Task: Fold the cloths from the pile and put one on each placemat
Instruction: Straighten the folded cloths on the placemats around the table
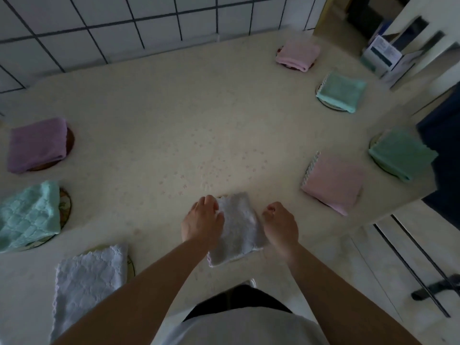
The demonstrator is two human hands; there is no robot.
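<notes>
A folded white cloth lies near the front edge of the table, covering a placemat whose far rim just shows. My left hand rests on the cloth's left edge with the fingers curled over it. My right hand hovers at the cloth's right edge, fingers loosely curled, holding nothing. Folded cloths sit on round placemats around the table: purple, aqua, white, pink, green, aqua and pink.
The table has a cream cloth with small pink flowers. A tiled wall runs behind it. A box with a printed label and a dark blue object stand off the right edge.
</notes>
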